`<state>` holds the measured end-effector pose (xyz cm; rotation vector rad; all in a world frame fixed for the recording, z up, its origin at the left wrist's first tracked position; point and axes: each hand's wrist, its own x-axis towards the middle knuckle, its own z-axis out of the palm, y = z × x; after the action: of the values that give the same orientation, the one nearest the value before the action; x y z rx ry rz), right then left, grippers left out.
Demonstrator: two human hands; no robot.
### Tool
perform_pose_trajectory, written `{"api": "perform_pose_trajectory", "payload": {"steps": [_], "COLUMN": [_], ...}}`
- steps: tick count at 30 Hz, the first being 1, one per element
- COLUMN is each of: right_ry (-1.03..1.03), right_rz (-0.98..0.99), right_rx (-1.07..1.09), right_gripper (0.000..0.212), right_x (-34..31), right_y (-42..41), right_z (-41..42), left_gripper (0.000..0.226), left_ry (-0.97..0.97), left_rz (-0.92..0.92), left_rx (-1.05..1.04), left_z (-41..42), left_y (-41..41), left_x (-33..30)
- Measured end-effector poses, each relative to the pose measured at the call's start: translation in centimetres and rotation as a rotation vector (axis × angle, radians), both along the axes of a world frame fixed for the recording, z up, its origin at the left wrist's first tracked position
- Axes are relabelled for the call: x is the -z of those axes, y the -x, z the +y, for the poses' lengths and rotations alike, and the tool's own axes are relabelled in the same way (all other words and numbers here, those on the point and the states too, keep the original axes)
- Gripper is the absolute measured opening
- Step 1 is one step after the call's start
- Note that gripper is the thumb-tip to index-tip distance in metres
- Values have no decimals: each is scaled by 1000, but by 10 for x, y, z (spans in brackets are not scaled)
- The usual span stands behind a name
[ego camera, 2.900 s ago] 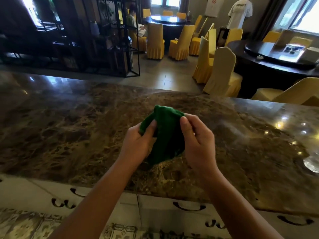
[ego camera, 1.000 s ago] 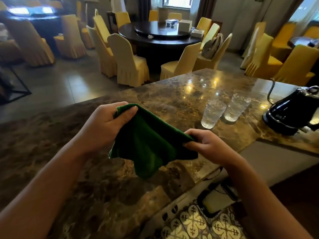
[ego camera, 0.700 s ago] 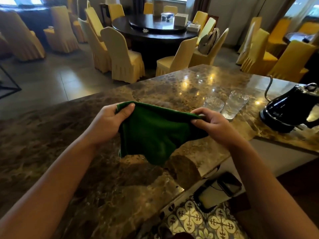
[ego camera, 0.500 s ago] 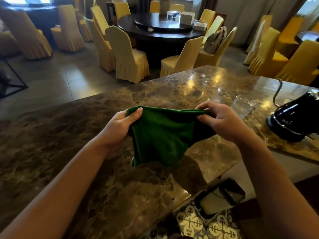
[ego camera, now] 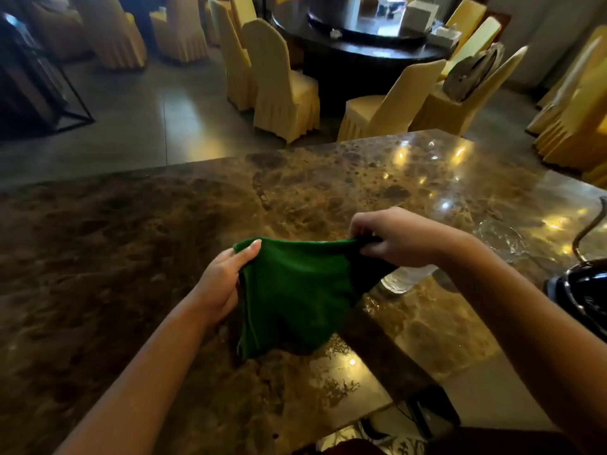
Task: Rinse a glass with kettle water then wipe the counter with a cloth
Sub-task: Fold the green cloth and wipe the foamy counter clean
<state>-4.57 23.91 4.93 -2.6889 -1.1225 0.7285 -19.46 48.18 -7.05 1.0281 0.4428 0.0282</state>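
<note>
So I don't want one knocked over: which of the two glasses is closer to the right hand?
The glass partly hidden under the right hand, beside the green cloth. The other glass stands apart, nearer the kettle.

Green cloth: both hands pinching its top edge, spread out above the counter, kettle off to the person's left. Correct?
Not quite: the kettle is off to the person's right, at the frame edge in the head view. The rest stands: the left hand and right hand pinch the top edge of the green cloth, spread above the counter.
</note>
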Motion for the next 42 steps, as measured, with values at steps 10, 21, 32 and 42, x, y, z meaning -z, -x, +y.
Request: {"api": "perform_pose_trajectory", "payload": {"steps": [10,21,32,42], "right_ry": [123,218,21,90], "right_rz": [-250,-174,-216,-51], "right_rx": [-3,135,419,616], "right_gripper": [23,36,50,63], "right_x": [61,84,84,126], "right_y": [-56,-79,-33,27], "right_z": [47,88,84,71], "left_gripper": [20,17,38,56], "left_ry": [-813,-1295,-1738,-1685], "left_rz": [69,204,-130,-12], "left_rx": [74,-71,-52,168], "left_z": [33,63,20,5], "left_y": [-50,-57,-56,-39], "left_x": [24,49,50,82]}}
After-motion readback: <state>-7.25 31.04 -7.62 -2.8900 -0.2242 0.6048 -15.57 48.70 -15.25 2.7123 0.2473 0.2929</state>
